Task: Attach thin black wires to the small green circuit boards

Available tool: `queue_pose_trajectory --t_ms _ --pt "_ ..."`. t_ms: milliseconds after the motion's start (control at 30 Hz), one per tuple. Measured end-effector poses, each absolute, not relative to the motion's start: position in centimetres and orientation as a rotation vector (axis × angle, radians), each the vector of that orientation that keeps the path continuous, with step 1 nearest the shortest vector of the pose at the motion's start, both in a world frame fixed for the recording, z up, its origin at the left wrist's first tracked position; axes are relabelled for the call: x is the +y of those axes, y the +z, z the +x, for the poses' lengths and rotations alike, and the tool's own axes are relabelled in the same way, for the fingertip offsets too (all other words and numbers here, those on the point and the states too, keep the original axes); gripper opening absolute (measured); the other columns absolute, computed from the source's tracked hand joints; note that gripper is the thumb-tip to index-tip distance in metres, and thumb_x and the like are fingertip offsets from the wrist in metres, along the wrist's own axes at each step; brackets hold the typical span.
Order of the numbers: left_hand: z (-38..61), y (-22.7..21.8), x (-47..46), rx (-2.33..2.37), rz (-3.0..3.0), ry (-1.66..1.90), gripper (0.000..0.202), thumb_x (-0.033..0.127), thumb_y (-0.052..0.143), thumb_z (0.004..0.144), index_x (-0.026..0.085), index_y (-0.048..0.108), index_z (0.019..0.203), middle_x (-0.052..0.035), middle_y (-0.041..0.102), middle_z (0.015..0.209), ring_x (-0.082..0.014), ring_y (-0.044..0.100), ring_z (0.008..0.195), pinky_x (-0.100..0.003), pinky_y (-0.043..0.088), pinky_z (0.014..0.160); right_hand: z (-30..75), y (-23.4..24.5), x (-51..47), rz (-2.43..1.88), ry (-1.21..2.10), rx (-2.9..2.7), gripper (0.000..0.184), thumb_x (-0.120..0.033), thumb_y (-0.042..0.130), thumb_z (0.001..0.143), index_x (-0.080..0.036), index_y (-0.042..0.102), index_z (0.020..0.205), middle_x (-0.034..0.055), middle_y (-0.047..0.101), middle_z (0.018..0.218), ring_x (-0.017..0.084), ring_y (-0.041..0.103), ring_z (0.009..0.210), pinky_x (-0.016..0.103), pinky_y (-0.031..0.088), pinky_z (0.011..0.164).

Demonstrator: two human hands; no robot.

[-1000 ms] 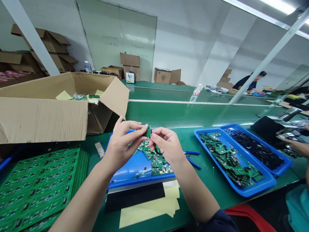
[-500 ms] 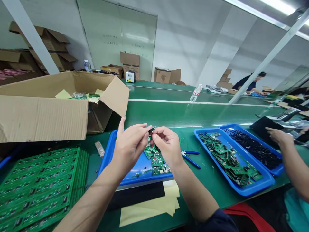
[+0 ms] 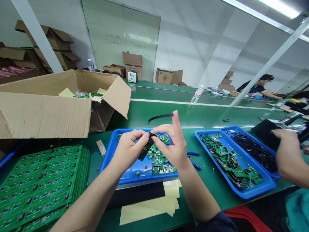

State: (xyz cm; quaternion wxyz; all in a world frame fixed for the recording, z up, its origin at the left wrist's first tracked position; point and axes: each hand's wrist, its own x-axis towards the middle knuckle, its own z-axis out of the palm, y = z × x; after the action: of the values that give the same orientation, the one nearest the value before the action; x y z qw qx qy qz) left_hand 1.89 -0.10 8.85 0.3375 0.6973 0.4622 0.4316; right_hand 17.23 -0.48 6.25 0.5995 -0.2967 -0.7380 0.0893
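Note:
My left hand pinches a small green circuit board between thumb and fingers, tilted above a blue tray. At the board's upper end, the thumb and a finger of my right hand close on its dark tip. My right index finger points up. A thin, curved black strip extends leftward from that fingertip; whether it sticks there or is in the air I cannot tell. More small circuit boards lie in the tray under my hands. Blue-handled pliers are partly hidden behind my right hand.
Stacked green board panels lie at left, before a large cardboard box. To the right are a tray of boards and a tray of black parts. A co-worker's hand is beyond. Yellow paper lies in front.
My right index finger has risen, with the black strip now at its tip. My left index finger has curled in, and the held board shows more. The co-worker's hand has moved.

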Motion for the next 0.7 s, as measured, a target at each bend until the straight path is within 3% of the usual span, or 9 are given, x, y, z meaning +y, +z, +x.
queue_pose_trajectory --t_ms 133,233,300,400,433,467,533,600,700 --pt "2.1 8.3 0.2 1.138 1.78 1.073 0.034 0.041 0.046 0.079 0.015 0.062 0.064 0.0004 0.058 0.058 -0.0134 0.052 0.057 -0.024 0.042 0.054 16.7 5.7 -0.1 -0.716 0.119 -1.737 0.069 -0.018 0.049 0.088 -0.033 0.012 0.144 0.0013 0.067 0.091 0.016 0.063 0.083 0.034 0.058 0.079" --pt "1.5 8.4 0.9 1.09 1.836 1.027 0.044 0.047 0.038 0.084 0.016 0.065 0.068 -0.0025 0.066 0.069 -0.0185 0.06 0.074 -0.029 0.048 0.069 17.1 5.3 0.7 -0.743 0.118 -1.74 0.066 -0.015 0.047 0.088 -0.034 0.016 0.143 0.0005 0.066 0.089 0.014 0.062 0.08 0.03 0.059 0.075" --pt "0.7 8.4 2.0 1.132 1.92 0.932 0.047 0.048 0.033 0.086 0.017 0.068 0.081 -0.0045 0.07 0.085 -0.0205 0.061 0.089 -0.03 0.046 0.083 17.8 4.6 1.5 -0.774 0.111 -1.736 0.064 -0.015 0.046 0.088 -0.033 0.018 0.143 -0.0003 0.065 0.085 0.013 0.061 0.077 0.029 0.059 0.073" --pt "-1.3 7.3 4.5 1.583 2.126 0.596 0.041 0.043 0.034 0.088 0.019 0.064 0.103 -0.0067 0.066 0.11 -0.0211 0.059 0.103 -0.029 0.044 0.089 20.9 2.9 2.2 -0.917 0.096 -1.699 0.063 -0.018 0.046 0.087 -0.03 0.02 0.143 -0.0003 0.063 0.082 0.012 0.061 0.074 0.028 0.058 0.071" --pt "-2.0 6.6 5.3 1.867 2.151 0.368 0.04 0.041 0.035 0.088 0.021 0.06 0.112 -0.0067 0.062 0.118 -0.0221 0.056 0.11 -0.031 0.042 0.092 22.5 2.1 2.2 -0.998 0.084 -1.684 0.063 -0.019 0.047 0.087 -0.029 0.021 0.143 0.0001 0.063 0.083 0.012 0.061 0.074 0.029 0.058 0.073" --pt "-2.6 5.8 6.1 2.015 2.097 0.256 0.04 0.038 0.04 0.086 0.016 0.059 0.113 -0.0134 0.06 0.12 -0.0289 0.053 0.113 -0.039 0.041 0.093 24.4 1.3 2.1 -1.084 0.065 -1.672 0.063 -0.021 0.048 0.086 -0.027 0.021 0.143 0.0008 0.064 0.083 0.013 0.062 0.075 0.031 0.057 0.075" --pt "-3.4 4.2 7.3 2.162 1.975 0.1 0.04 0.036 0.051 0.079 0.008 0.064 0.104 -0.0242 0.062 0.112 -0.0394 0.055 0.108 -0.048 0.043 0.085 29.1 -0.4 1.2 -1.282 0.009 -1.623 0.064 -0.025 0.049 0.084 -0.023 0.023 0.143 0.003 0.064 0.082 0.015 0.062 0.075 0.034 0.057 0.075" --pt "-3.5 2.8 7.9 2.218 1.888 0.005 0.04 0.042 0.054 0.077 0.009 0.067 0.096 -0.0243 0.065 0.104 -0.0397 0.059 0.1 -0.048 0.044 0.081 34.1 -1.8 -0.2 -1.482 -0.075 -1.563 0.066 -0.028 0.049 0.083 -0.019 0.024 0.143 0.0052 0.064 0.082 0.018 0.063 0.075 0.037 0.056 0.075" --pt "-2.8 1.6 8.1 2.263 1.853 -0.042 0.046 0.047 0.05 0.078 0.008 0.067 0.096 -0.0265 0.062 0.109 -0.0405 0.056 0.104 -0.049 0.041 0.083 40.8 -2.9 -2.8 -1.747 -0.237 -1.394 0.07 -0.029 0.049 0.081 -0.015 0.022 0.144 0.0062 0.064 0.08 0.02 0.063 0.07 0.038 0.055 0.072"
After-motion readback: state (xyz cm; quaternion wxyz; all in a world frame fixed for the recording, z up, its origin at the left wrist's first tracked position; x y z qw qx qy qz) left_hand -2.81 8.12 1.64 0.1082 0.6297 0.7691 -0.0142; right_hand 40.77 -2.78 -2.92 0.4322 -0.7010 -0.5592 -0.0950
